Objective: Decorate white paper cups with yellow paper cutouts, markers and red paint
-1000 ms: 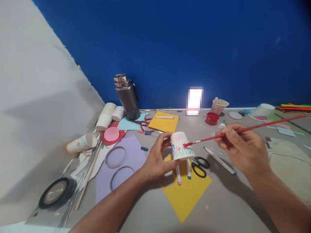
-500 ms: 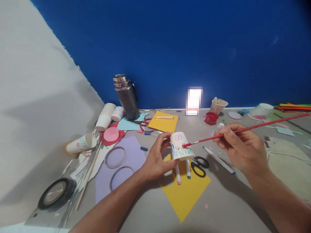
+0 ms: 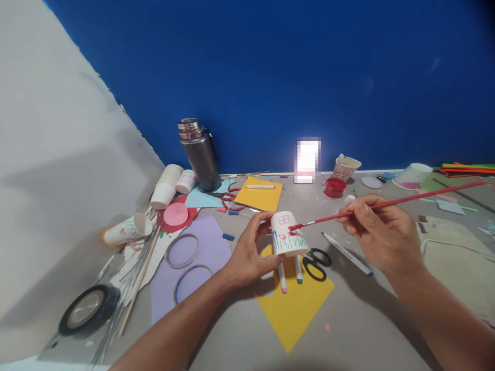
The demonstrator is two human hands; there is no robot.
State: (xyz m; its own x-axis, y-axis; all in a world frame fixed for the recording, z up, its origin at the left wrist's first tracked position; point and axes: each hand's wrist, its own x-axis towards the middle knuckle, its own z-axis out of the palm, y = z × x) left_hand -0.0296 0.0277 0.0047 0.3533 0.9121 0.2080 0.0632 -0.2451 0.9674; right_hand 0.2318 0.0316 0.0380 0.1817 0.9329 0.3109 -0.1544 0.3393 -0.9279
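My left hand (image 3: 253, 252) grips a white paper cup (image 3: 286, 219), held upside down above the table. Drawn on its side are a pink window, green grass strokes, a blue patch and small red marks. In my right hand (image 3: 381, 232) is a red paintbrush (image 3: 421, 195), pinched by its handle. Its red-coated bristles touch the cup's side just below the window. Beneath the cup, black-handled scissors (image 3: 315, 269) and two white markers (image 3: 283, 281) lie on yellow paper (image 3: 290, 322). A blue-tipped marker (image 3: 348, 254) rests on the table between the hands.
Behind stand a red paint jar (image 3: 334, 187), a patterned cup (image 3: 347, 167) and a dark steel flask (image 3: 199, 159). Stacked paper cups (image 3: 167, 186), purple paper (image 3: 216, 242), sticks and a tape roll (image 3: 88, 309) occupy the left. A lit phone (image 3: 307, 161) leans on the blue wall.
The brush tip has shifted slightly up and left on the cup's side, and my right hand with it. The cup stays nearly still in my left hand.
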